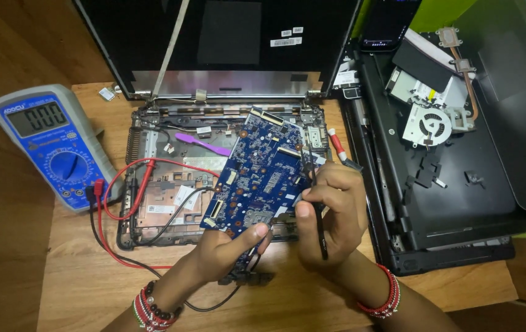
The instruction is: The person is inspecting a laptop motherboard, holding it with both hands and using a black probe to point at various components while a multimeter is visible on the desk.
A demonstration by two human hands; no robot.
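board: we've got the blue motherboard [260, 172] tilted up over the open laptop chassis [170, 203], long axis running from lower left to upper right
left hand [223, 252]: closed on the board's lower edge, thumb on top
right hand [330, 212]: pinching a black probe [318, 215] pen-style, tip up at the board's right edge
relation: board lies up and left of our right hand; left is nearer, already touching it
meter: blue multimeter [51, 144] far left, red and black leads [121, 209] trailing in

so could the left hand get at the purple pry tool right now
Probably not as it stands: the left hand is holding up the blue circuit board, which sits between it and the purple pry tool.
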